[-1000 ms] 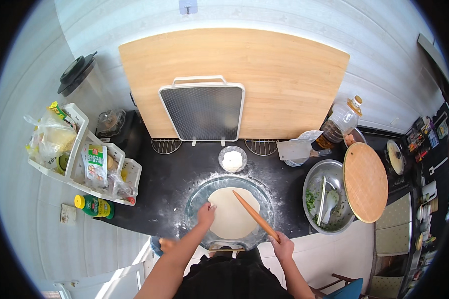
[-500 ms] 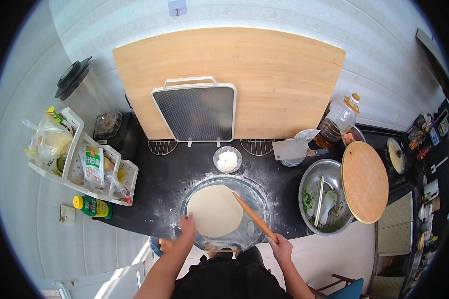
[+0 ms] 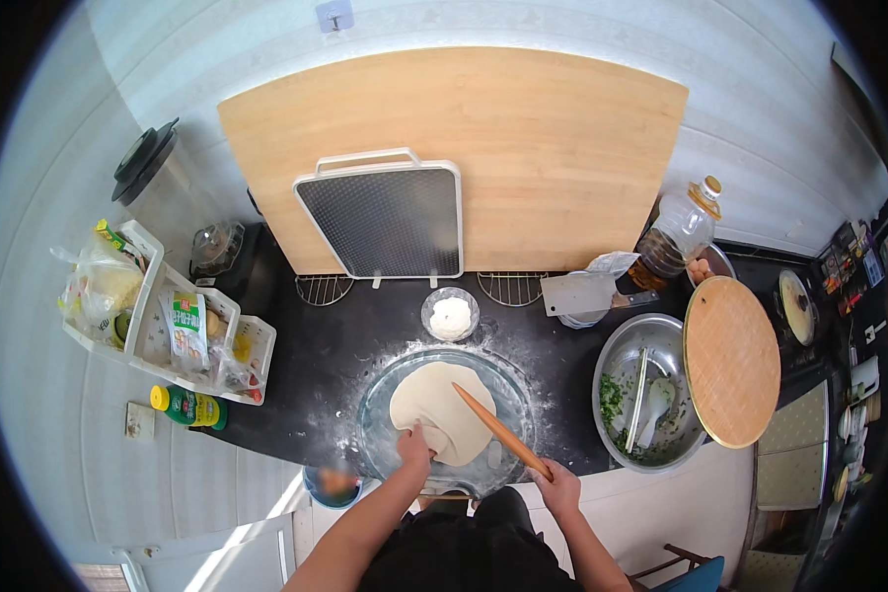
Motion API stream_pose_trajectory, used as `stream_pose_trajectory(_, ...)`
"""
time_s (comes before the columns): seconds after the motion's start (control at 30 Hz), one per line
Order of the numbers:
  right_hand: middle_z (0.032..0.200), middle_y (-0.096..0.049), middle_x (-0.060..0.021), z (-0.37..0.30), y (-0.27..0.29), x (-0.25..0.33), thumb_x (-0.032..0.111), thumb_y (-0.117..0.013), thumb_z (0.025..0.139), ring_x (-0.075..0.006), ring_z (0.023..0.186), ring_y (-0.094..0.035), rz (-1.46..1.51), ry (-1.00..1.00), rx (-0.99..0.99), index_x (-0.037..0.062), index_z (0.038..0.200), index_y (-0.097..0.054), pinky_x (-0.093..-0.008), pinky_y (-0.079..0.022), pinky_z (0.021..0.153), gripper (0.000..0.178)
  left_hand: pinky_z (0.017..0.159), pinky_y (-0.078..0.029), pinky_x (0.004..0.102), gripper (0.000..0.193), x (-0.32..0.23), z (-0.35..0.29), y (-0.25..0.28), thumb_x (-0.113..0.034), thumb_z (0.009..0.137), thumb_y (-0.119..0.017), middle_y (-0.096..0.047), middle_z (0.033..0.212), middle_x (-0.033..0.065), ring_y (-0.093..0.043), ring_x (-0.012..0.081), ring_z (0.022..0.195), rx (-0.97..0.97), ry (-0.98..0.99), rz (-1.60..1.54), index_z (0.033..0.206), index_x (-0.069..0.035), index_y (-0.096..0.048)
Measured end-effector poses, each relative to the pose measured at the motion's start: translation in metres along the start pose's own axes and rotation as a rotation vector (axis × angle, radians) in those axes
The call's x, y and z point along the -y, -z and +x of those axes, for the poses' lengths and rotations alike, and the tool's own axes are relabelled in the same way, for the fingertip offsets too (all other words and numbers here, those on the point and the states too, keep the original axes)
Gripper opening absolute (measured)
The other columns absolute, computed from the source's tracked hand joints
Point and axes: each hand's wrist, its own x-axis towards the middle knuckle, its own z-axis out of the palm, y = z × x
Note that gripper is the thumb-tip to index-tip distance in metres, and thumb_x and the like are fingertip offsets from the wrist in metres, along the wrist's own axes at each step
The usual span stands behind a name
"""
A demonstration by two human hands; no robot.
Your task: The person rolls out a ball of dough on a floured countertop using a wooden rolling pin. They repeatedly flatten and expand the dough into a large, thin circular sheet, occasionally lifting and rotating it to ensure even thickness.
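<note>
The left hand pressed on the near edge of a flat round of dough lying on a round glass plate on the floured black desk. The right hand gripped one end of a thin wooden rolling pin, which slanted over the dough's right side. Behind the plate stood a small glass bowl of flour; to the right, a steel basin of chopped greens sat beside a round wooden board.

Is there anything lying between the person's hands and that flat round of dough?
Nothing visible. The left hand already rests on the near edge of the dough. The right hand grips a rolling pin, whose far end lies across the dough.
</note>
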Motion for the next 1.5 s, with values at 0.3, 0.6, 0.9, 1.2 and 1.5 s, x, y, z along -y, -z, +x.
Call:
stream_pose_trajectory(0.3,0.089,-0.070,-0.0122,-0.002,-0.016,0.007,0.038,-0.072,0.082,-0.0307,0.082,-0.068,-0.054,0.077,0.040,0.0089,0.103,-0.069,-0.0370,-0.053,0.072,0.036,0.053,-0.057,0.0386,0.023,0.013,0.003,0.086,-0.020,0.094,-0.058,-0.067,0.089,0.0174,-0.070,0.0296,0.075,0.002,-0.108,0.083,0.096,0.003,-0.059)
stream_pose_trajectory(0.6,0.081,-0.068,-0.0137,-0.010,-0.053,0.044,0.035,-0.072,0.083,-0.0311,0.074,-0.066,-0.116,0.044,0.082,0.0093,0.101,-0.069,-0.0382,-0.051,0.066,0.032,0.116,-0.016,0.0520,0.082,-0.017,-0.021,0.107,-0.038,0.089,-0.059,-0.019,0.156,0.0215,-0.015,0.0358,0.146,0.510,-1.199,1.411,0.148,0.004,-0.021)
stream_pose_trajectory(0.9,0.096,-0.066,-0.0082,0.007,-0.122,0.073,0.029,-0.074,0.077,-0.0288,0.090,-0.061,-0.194,0.375,-0.027,0.0088,0.102,-0.069,-0.0390,-0.051,0.077,0.033,0.116,-0.019,0.0500,0.075,-0.095,0.014,0.111,-0.036,0.091,-0.058,-0.020,0.156,0.0206,-0.019,0.0346,0.145,0.315,-1.351,1.266,0.147,0.002,-0.025)
stream_pose_trajectory(1.2,0.142,-0.045,-0.0146,-0.007,-0.150,0.082,0.030,-0.067,0.084,-0.0350,0.131,-0.041,-0.459,0.506,0.096,0.0059,0.130,-0.052,-0.0496,-0.032,0.107,0.054,0.117,-0.017,0.0495,0.076,-0.083,0.040,0.130,-0.040,0.091,-0.056,-0.021,0.155,0.0233,-0.018,0.0364,0.145,0.546,-1.293,1.352,0.147,0.003,-0.026)
stream_pose_trajectory(1.5,0.152,-0.033,-0.0172,0.042,-0.171,0.101,0.033,-0.057,0.091,-0.0379,0.141,-0.028,-0.476,0.401,-0.044,0.0035,0.142,-0.040,-0.0546,-0.022,0.113,0.062,0.117,-0.016,0.0514,0.077,-0.104,0.066,0.111,-0.036,0.091,-0.057,-0.019,0.154,0.0271,-0.017,0.0393,0.145,0.337,-1.340,1.219,0.146,0.006,-0.024)
